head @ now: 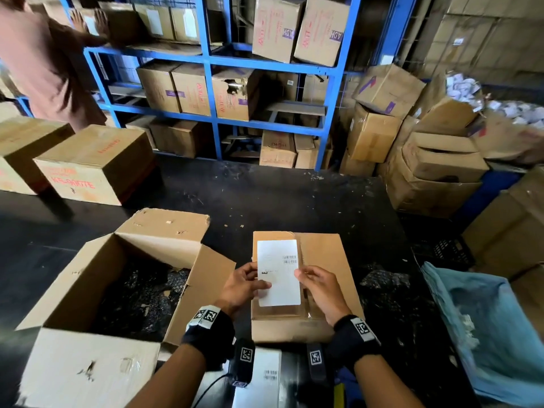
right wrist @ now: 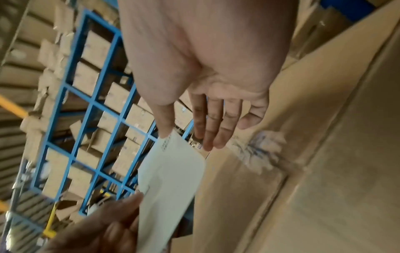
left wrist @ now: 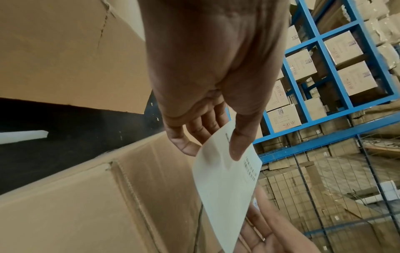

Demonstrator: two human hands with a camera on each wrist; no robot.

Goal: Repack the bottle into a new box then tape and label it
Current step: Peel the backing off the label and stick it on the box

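A white label [head: 278, 272] with barcodes is held flat just above a closed small cardboard box [head: 323, 251] in the middle of the black table. My left hand [head: 244, 284] pinches the label's left edge; in the left wrist view the thumb lies on the label [left wrist: 225, 188] with the fingers beneath. My right hand [head: 318, 287] pinches the right edge, its thumb tip on the label [right wrist: 171, 179]. To the left stands a large open box [head: 203, 290] with dark filling inside. No bottle is visible.
Two closed boxes [head: 94, 163] sit at the table's far left. A blue rack [head: 212, 83] full of cartons stands behind, with a person [head: 38, 54] at it. Stacked cartons [head: 426, 160] and a blue bag [head: 485, 334] are on the right. Another label sheet [head: 265, 375] lies near me.
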